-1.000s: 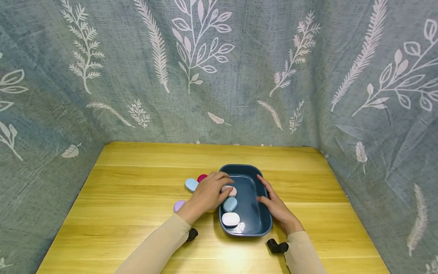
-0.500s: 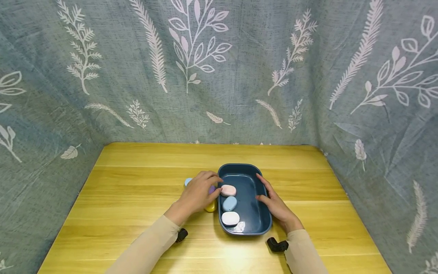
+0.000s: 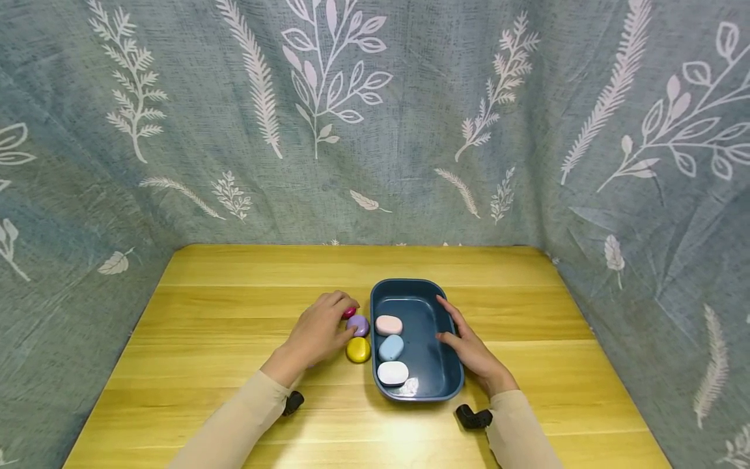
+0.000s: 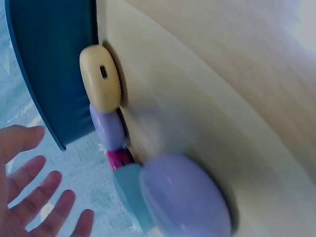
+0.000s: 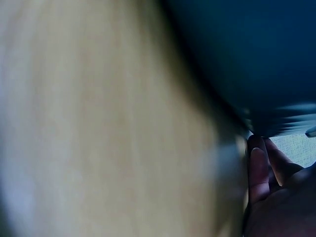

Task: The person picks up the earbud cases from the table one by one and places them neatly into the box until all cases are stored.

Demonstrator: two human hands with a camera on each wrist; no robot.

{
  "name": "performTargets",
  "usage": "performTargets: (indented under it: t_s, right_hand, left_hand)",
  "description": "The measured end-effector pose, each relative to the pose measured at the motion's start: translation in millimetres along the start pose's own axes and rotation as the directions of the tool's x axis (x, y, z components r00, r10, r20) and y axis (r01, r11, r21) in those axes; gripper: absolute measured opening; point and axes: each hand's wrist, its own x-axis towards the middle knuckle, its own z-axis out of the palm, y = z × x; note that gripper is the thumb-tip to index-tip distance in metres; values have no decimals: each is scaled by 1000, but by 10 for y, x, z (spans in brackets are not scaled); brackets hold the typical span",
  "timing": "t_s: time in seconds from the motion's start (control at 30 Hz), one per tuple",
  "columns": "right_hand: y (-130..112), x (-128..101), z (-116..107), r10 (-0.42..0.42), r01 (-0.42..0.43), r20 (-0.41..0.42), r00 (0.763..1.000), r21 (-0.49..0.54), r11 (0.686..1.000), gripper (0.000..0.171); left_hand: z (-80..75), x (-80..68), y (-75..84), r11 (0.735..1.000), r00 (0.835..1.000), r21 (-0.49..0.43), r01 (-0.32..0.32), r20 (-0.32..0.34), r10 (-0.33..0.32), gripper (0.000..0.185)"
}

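My left hand [image 3: 316, 332], fingers spread and holding nothing, hovers just left of the blue tray [image 3: 418, 397]. By its fingertips are a magenta rounded case [image 3: 349, 312], a lavender rounded case [image 3: 358, 325] and a yellow rounded case [image 3: 358, 350] with a small dark slot in the left wrist view. That view also shows a pale blue case [image 4: 132, 195] and another lavender case [image 4: 185, 197], largely hidden by the hand in the head view. Inside the tray's left side lie pink [image 3: 388, 325], light blue [image 3: 390, 348] and white [image 3: 392, 373] cases. My right hand [image 3: 471, 352] grips the tray's right rim, thumb over it.
The wooden table [image 3: 234, 273] extends on every side of the tray. A patterned cloth [image 3: 410, 130] hangs behind it and along both sides. Black wrist-camera mounts [image 3: 473, 417] sit by the sleeves.
My left hand has drawn back leftward out of the tray, leaving the pink case inside. The magenta, lavender and yellow cases beside the tray now show. The right hand stays at the rim.
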Motion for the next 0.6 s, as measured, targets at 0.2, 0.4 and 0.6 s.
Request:
performTargets:
  t_s: [0.2, 0.4, 0.6]
  right_hand:
    - [-12, -6, -3, -9, 9, 8, 1000, -11, 1000, 75]
    - [-24, -15, 0, -17, 18, 13, 1000, -10, 1000, 75]
    - [-36, -17, 6, -12, 12, 15, 1000, 2, 1000, 75]
  left_hand:
    - [-47, -25, -144, 998, 998, 30, 48, 33, -49, 39]
    - [-57, -26, -257, 996, 997, 64, 62, 45, -65, 39]
    - [-66, -19, -306, 993, 992, 79, 87, 87, -94, 41]
